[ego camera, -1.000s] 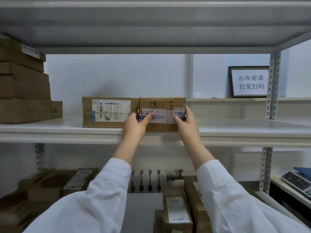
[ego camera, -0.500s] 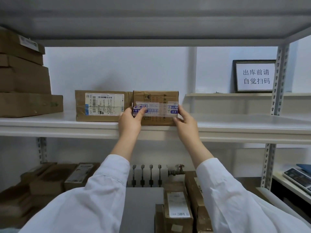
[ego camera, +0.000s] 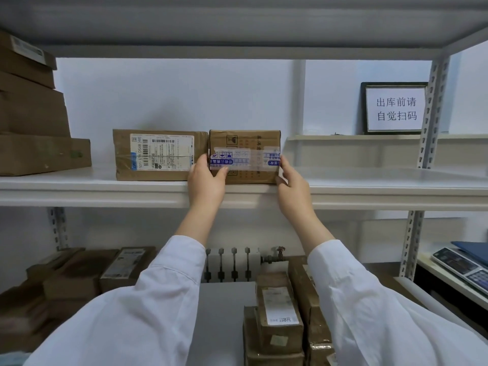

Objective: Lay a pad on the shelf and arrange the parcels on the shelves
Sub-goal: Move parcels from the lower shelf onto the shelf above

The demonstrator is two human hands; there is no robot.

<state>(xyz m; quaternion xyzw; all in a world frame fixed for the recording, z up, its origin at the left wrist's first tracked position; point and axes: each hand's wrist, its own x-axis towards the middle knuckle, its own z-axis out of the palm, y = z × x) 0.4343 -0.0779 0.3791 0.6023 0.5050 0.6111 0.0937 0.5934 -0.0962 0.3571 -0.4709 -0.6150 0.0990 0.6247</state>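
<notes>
on the white shelf (ego camera: 79, 187), two hands' grip holds one of two side-by-side parcels (ego camera: 244, 143).

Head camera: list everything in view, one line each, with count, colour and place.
Taped parcel: one, brown, middle shelf, held.
Labelled parcel: one, brown, touching its left side.
Stacked boxes: at least three, brown, shelf's left end.
Parcels below: several, brown, lower level.
Framed sign: one, white, black frame, ledge at right.
Radiator: one, white, low on the back wall.
Scale: one, grey, counter at right.
Left hand: parcel's left edge.
Right hand: parcel's right edge.
</notes>
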